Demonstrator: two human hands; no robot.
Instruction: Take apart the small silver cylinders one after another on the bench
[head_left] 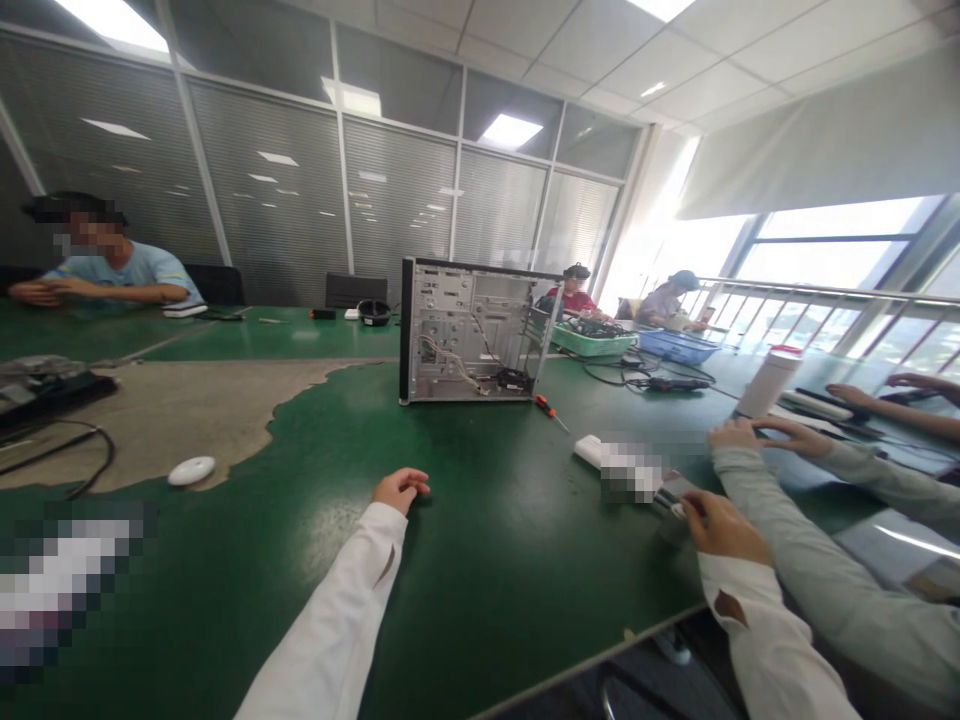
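Observation:
My left hand (400, 490) rests on the green table, fingers loosely bent and apart, with nothing in it. At the right, my right hand (724, 525) has its thumb and fingers pinched together on something small and pale that I cannot make out. Just beyond those fingertips lies a long white object (590, 449), partly blurred out. An open computer case (480, 335) stands upright ahead of both hands, its metal inside and some cables showing. By its lower right corner lies a screwdriver (545, 405) with an orange and black handle.
A co-worker's sleeved arms (787, 530) are close beside my right hand, near a white bottle (772, 382). Green (600, 345) and blue (679, 347) baskets stand farther back. A white oval object (192, 470) lies at left. Other people sit across the table.

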